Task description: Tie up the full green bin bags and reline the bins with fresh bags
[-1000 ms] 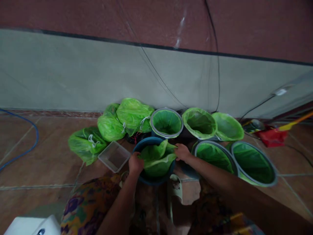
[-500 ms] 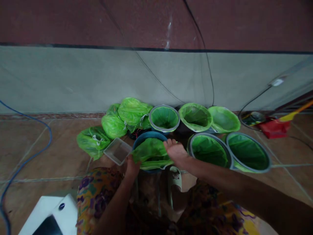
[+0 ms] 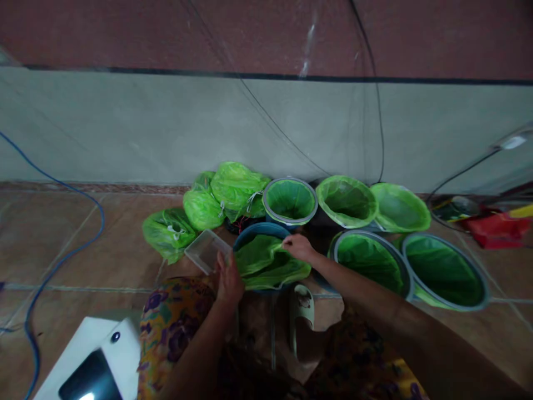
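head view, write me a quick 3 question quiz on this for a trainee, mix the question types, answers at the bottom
1. Which hand pinches the green liner in the blue bin?
2. Fill in the blank: seen from the person's own side, the clear container lies to the ____ of the blue bin.
3. Where is the left hand?
A) Flat on the wall
B) At the left side of the blue bin
C) On the rim of a bin in the back row

Key
1. The right hand
2. left
3. B
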### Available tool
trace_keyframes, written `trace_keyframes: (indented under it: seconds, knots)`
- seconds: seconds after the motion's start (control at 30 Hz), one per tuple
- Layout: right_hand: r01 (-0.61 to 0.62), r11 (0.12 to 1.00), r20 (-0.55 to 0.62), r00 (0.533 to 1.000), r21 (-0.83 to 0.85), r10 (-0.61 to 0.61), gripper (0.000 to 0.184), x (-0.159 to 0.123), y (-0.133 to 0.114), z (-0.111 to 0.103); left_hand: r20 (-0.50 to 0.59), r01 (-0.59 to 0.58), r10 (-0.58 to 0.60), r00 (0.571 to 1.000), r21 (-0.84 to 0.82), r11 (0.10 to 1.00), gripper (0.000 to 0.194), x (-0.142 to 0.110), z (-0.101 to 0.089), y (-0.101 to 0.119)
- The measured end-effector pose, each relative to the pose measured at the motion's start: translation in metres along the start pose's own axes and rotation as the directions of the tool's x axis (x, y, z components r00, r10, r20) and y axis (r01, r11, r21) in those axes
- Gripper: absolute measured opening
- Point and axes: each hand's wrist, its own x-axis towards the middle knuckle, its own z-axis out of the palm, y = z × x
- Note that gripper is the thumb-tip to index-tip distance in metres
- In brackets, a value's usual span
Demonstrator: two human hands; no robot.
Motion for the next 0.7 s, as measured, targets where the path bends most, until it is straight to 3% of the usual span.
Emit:
trace_keyframes:
  seconds: [0.03, 0.1, 0.17, 0.23, 0.3, 0.37, 0.47, 0.6, 0.7]
  knots:
    - [-0.078, 0.965, -0.014, 0.996, 0.252, 0.084, 0.017, 0.003, -0.001, -0.003, -0.01, -0.021, 0.021, 1.0, 0.031, 0.999, 0.071, 0.001, -0.005, 0.008]
    - [-0.193, 0.709, 0.018, 0.969, 0.678, 0.247, 0.021, 0.006, -0.004, -0.008, 0.004, -0.109, 0.109, 0.994, 0.027, 0.994, 0.068, 0.005, -0.01, 0.026]
    - [-0.234, 0.479, 0.072, 0.941, 0.846, 0.332, 0.027, 0.009, -0.004, -0.011, 0.054, -0.219, 0.221, 0.974, -0.038, 0.975, 0.066, 0.011, -0.006, 0.041]
    - [-0.23, 0.377, 0.087, 0.929, 0.897, 0.36, 0.032, 0.011, -0.001, -0.014, 0.114, -0.285, 0.291, 0.95, -0.069, 0.956, 0.067, 0.019, 0.005, 0.05]
    - [-0.204, 0.414, 0.051, 0.935, 0.887, 0.352, 0.032, 0.013, 0.006, -0.015, 0.181, -0.286, 0.292, 0.939, -0.057, 0.956, 0.055, 0.029, 0.017, 0.052]
    - [-0.178, 0.589, -0.022, 0.949, 0.789, 0.316, 0.028, 0.015, 0.015, -0.017, 0.212, -0.222, 0.235, 0.949, -0.082, 0.972, 0.039, 0.043, 0.026, 0.05]
    - [-0.14, 0.82, -0.129, 0.959, 0.555, 0.251, 0.03, 0.015, 0.023, -0.018, 0.204, -0.095, 0.152, 0.967, -0.264, 0.96, 0.028, 0.069, 0.026, 0.041]
    - [-0.069, 0.923, -0.201, 0.967, 0.38, 0.155, 0.05, 0.014, 0.02, -0.014, 0.276, 0.01, 0.171, 0.946, -0.552, 0.834, 0.024, 0.105, 0.016, 0.031]
    - [-0.052, 0.954, -0.171, 0.98, 0.294, 0.106, 0.029, 0.019, 0.018, -0.009, 0.358, 0.124, 0.174, 0.917, -0.673, 0.729, 0.024, 0.125, 0.014, 0.025]
